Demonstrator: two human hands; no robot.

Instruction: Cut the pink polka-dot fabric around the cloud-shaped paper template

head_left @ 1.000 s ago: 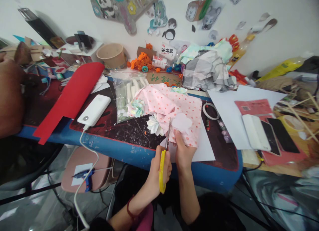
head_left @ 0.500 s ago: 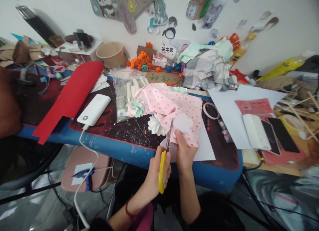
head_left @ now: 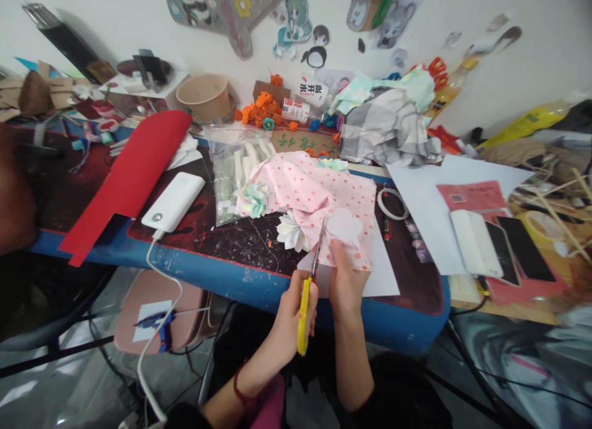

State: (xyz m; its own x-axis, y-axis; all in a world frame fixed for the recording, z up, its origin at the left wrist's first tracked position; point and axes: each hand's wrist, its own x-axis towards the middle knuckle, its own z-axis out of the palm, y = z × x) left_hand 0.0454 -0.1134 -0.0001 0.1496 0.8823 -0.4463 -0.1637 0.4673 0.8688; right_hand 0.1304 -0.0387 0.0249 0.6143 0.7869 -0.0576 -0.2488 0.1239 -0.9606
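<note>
My left hand [head_left: 292, 312] is closed around the yellow handles of a pair of scissors [head_left: 304, 321]. Their blades point away from me, at the near edge of a pink dotted cloth [head_left: 350, 192]. Between thumb and fingers, my right hand [head_left: 346, 284] pinches this cloth together with a white flower-shaped paper template [head_left: 345, 225] lying on it. Just left of the blades sits a pale fabric flower [head_left: 291, 232]. A green-and-white fabric flower [head_left: 255, 200] rests by the cloth's left end. Under the cloth lies a white paper sheet [head_left: 382, 275].
To the left are a white power bank [head_left: 173, 202] with its cable and a red sheet [head_left: 132, 176]. A clear bag [head_left: 222, 170] lies behind the flowers. Crumpled grey checked cloth [head_left: 386, 130] stands at the back. Phones [head_left: 525, 247] lie right; another person's arm [head_left: 16, 192] shows far left.
The scissors and my left hand have shifted slightly right. The template and the cloth's near edge have also moved a little to the right, with my right hand still gripping them.
</note>
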